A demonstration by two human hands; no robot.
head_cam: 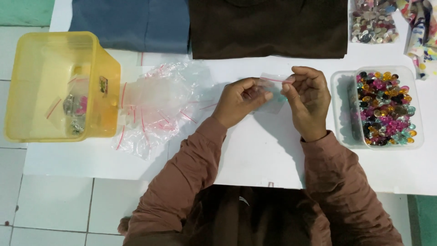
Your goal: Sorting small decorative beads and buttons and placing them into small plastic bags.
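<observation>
My left hand (240, 101) and my right hand (308, 98) meet over the middle of the white table (255, 155), both pinching one small clear zip bag (275, 94) with a red seal strip. Something teal shows inside the bag between my fingers. A clear plastic box (341, 109) full of several coloured gems (386, 109) sits just right of my right hand. A loose heap of empty small zip bags (154, 107) lies left of my left hand.
A yellow plastic tub (102, 105) at the left edge holds a few filled bags. Folded blue cloth (132, 23) and dark brown cloth (268, 27) lie at the back. A bag of gems (373, 20) and patterned fabric (421, 32) sit at the back right.
</observation>
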